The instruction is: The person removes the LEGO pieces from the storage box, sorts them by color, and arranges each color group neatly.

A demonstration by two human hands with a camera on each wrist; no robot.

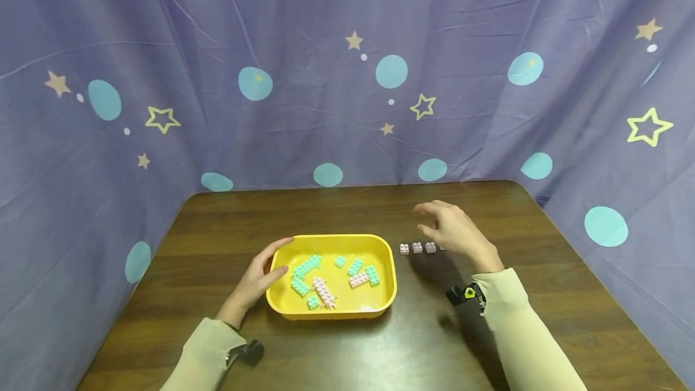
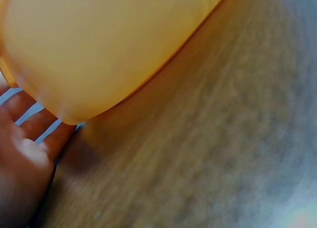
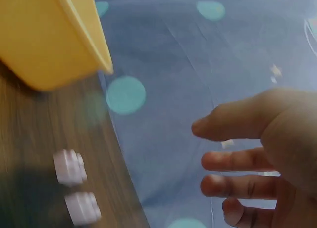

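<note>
A yellow plastic tub (image 1: 331, 315) holds mint-green toy bricks (image 1: 307, 267) and pale pink toy bricks (image 1: 324, 292), some joined together. My left hand (image 1: 258, 277) grips its left side, thumb over the rim and the other fingers along the outside. The left wrist view shows those fingers against the tub wall (image 2: 109, 55). To the right of the tub, several small pale pink bricks (image 1: 417, 248) stand in a row. Over the row's right end hovers my right hand (image 1: 456, 231), its fingers loosely bent, apart and holding nothing. It partly covers the rightmost brick.
Everything stands on a dark brown wood-grain table (image 1: 347, 355) with rounded back corners. A purple curtain (image 1: 304, 131) with stars and teal spots hangs behind it and along both sides. Each wrist wears a black strap (image 1: 458, 295).
</note>
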